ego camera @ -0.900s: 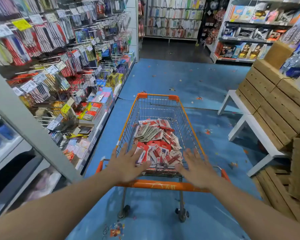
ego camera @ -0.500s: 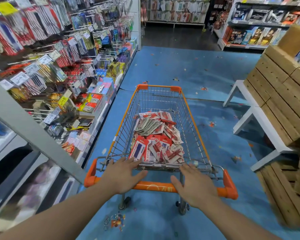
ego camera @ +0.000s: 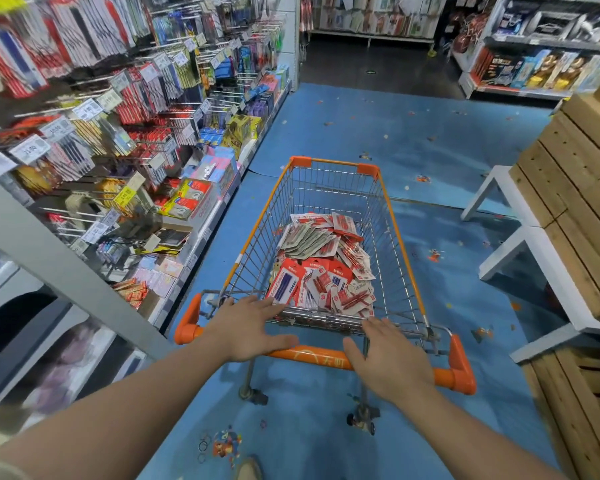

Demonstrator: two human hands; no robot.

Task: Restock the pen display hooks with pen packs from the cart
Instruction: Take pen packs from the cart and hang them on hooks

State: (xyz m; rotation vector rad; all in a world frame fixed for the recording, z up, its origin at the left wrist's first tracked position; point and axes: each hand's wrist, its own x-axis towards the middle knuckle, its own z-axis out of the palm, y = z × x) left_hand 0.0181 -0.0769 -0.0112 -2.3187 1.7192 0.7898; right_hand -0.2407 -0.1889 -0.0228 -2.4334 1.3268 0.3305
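In front of you stands a wire-mesh cart [ego camera: 329, 216] with orange plastic corners and a smooth orange handle bar [ego camera: 312, 355]. Flat, glossy red-and-white pen packs [ego camera: 321, 268] lie heaped loosely in its basket. To your left, thin metal display hooks [ego camera: 94, 161] jut out, hung with carded pens and paper price tags. Your left hand [ego camera: 246, 327] lies flat over the bar, fingers spread straight, gripping nothing. Your right hand [ego camera: 390, 362] rests on it likewise, fingers extended, thumb splayed. Rough wooden crates [ego camera: 575, 188] are stacked at right.
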